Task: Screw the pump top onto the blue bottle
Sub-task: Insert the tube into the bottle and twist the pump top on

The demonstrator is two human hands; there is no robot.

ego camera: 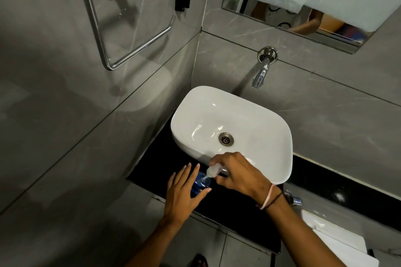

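Head view
Place: A white sink (pixel 234 112) sat on a black counter (pixel 152 169) in a grey tiled corner. A tap (pixel 261 71) stuck out of the wall over it.
Blue bottle: The blue bottle (pixel 201 183) stood on the counter at its left end, just beside the front left corner of the sink. Only part of it showed between the two hands.
Left hand: The left hand (pixel 184 193) was wide open with flat, straight fingers. It lay against the left side of the bottle. It looked like it was steadying the bottle, not squeezing it.
Right hand: The right hand (pixel 236 173) was curled closed around the pump top (pixel 213 170). It held the top tilted over the mouth of the bottle.
Pump top: A thin tube hung from the pump top and pointed down into the bottle. The top did not look seated on the neck yet.
Done so far: The top was picked up and its tube was going in, I think.
Still left: The top had to be pushed down straight, then turned until tight. If it went on crooked, it might not catch.
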